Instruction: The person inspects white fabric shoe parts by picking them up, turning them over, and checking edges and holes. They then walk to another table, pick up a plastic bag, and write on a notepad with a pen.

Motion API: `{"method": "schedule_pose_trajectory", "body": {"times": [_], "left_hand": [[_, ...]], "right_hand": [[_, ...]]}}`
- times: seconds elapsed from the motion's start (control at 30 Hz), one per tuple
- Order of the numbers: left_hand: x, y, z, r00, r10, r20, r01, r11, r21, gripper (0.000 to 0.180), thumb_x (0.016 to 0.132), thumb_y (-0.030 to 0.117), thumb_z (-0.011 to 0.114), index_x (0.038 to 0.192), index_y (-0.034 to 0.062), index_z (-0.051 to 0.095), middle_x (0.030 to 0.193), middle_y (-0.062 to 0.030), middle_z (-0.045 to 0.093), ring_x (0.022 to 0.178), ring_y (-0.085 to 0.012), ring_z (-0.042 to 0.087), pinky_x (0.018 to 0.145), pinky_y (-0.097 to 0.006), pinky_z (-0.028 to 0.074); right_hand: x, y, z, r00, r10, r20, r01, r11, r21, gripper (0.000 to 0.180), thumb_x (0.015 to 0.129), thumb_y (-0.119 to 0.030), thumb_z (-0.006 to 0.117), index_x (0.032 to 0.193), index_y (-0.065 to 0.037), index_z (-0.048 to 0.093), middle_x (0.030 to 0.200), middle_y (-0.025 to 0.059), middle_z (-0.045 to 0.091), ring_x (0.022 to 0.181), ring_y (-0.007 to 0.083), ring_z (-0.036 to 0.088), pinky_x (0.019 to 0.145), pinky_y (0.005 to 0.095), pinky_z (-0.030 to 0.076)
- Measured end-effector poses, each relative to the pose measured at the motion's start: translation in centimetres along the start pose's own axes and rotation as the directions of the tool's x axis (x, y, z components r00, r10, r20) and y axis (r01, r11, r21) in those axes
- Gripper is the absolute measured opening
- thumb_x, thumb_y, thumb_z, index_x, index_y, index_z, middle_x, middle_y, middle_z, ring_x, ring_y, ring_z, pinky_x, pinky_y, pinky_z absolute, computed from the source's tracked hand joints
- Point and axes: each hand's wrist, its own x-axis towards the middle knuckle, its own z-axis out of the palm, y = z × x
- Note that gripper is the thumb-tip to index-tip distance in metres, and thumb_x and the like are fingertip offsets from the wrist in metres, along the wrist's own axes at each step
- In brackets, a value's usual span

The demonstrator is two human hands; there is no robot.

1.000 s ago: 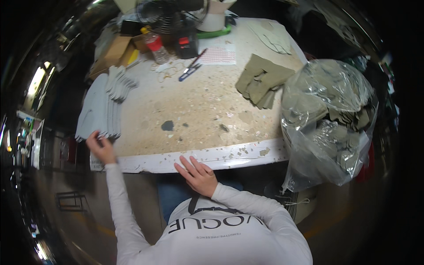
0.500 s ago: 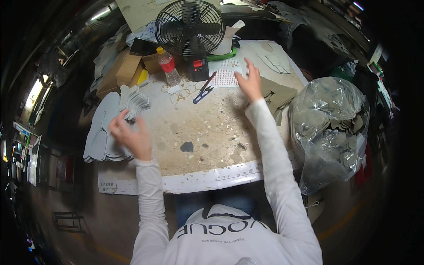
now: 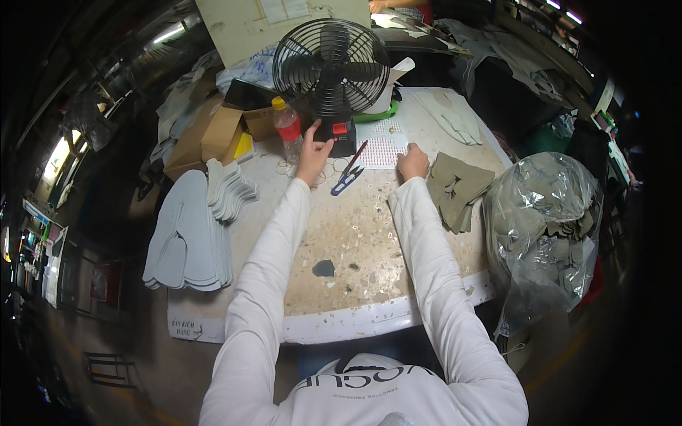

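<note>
My left hand (image 3: 313, 155) is at the black fan base with a red part (image 3: 344, 139), thumb and fingers apart and nothing between them. My right hand (image 3: 413, 163) rests at the right edge of a white sheet with rows of small red marks (image 3: 379, 152). Its fingers are curled together, and whether they grip the sheet's edge is hidden. Between the hands lie blue thread snips (image 3: 347, 182) and a dark red pen (image 3: 354, 157). Thin rubber bands (image 3: 331, 172) lie by my left wrist. Beside my right hand are olive-grey cut pieces (image 3: 458, 186).
A black fan (image 3: 332, 67) and a yellow-capped bottle (image 3: 288, 129) stand at the back, near a cardboard box (image 3: 190, 145). Light grey cut pieces (image 3: 186, 248) are stacked at left. A filled clear plastic bag (image 3: 543, 220) stands at right. Small scraps litter the worktop (image 3: 341, 298).
My left hand has left the grey stacks and moved right and away to the fan base. The right hand has come down to the sheet's edge, its fingers curling in. The view has shifted slightly.
</note>
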Motion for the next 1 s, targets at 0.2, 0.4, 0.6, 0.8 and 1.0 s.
{"method": "schedule_pose_trajectory", "body": {"times": [0.2, 0.4, 0.6, 0.8, 1.0], "left_hand": [[6.6, -0.9, -0.4, 0.999, 0.024, 0.029, -0.032, 0.954, 0.299, 0.057, 0.076, 0.028, 0.075, 0.118, -0.0008, 0.050, 0.082, -0.0052, 0.061, 0.058, -0.0096, 0.048, 0.055, -0.025, 0.042], [7.6, -1.8, -0.8, 0.981, 0.187, 0.058, -0.192, 0.975, 0.115, 0.047, 0.076, 0.027, 0.074, 0.110, 0.0004, 0.056, 0.086, -0.0051, 0.062, 0.066, -0.0107, 0.052, 0.058, -0.027, 0.043], [6.7, 0.0, -0.6, 0.988, 0.155, 0.026, -0.144, 0.825, 0.546, 0.040, 0.079, 0.026, 0.070, 0.106, -0.0020, 0.059, 0.083, -0.0092, 0.064, 0.060, -0.0122, 0.054, 0.060, -0.028, 0.045], [1.0, 2.0, -3.6, 0.987, 0.150, 0.060, -0.161, 0.863, 0.479, 0.031, 0.079, 0.023, 0.066, 0.106, 0.0080, 0.066, 0.075, -0.0095, 0.066, 0.060, -0.0174, 0.058, 0.062, -0.029, 0.047], [-4.1, 1.8, -4.2, 0.965, 0.038, 0.260, -0.217, 0.669, 0.711, 0.018, 0.078, 0.020, 0.064, 0.090, 0.0073, 0.070, 0.077, -0.0116, 0.067, 0.065, -0.0208, 0.061, 0.065, -0.032, 0.048]], "right_hand": [[1.9, -2.3, -3.1, 0.972, -0.190, -0.136, 0.216, 0.952, 0.215, 0.043, 0.074, -0.007, 0.060, 0.117, -0.009, 0.058, 0.098, 0.0188, 0.064, 0.089, 0.0364, 0.061, 0.080, 0.0404, 0.048], [1.5, -5.2, -5.9, 0.844, -0.332, -0.422, 0.427, 0.892, 0.152, 0.040, 0.074, -0.004, 0.058, 0.114, -0.009, 0.059, 0.095, 0.0140, 0.058, 0.082, 0.0346, 0.060, 0.072, 0.0416, 0.049], [-0.6, -8.6, -12.3, 0.784, -0.404, -0.472, 0.477, 0.878, 0.040, 0.029, 0.073, -0.005, 0.059, 0.101, -0.009, 0.066, 0.082, 0.0090, 0.060, 0.069, 0.0262, 0.060, 0.064, 0.0367, 0.048], [-11.2, -11.4, -11.3, 0.687, -0.680, 0.256, 0.649, 0.732, 0.206, 0.029, 0.071, -0.006, 0.061, 0.099, -0.010, 0.064, 0.087, 0.0148, 0.062, 0.081, 0.0320, 0.063, 0.071, 0.0412, 0.051], [-20.3, -10.6, -7.4, 0.189, -0.640, 0.745, 0.677, 0.634, 0.374, 0.035, 0.074, -0.023, 0.068, 0.107, -0.011, 0.062, 0.077, 0.0140, 0.066, 0.075, 0.0325, 0.064, 0.070, 0.0397, 0.050]]}}
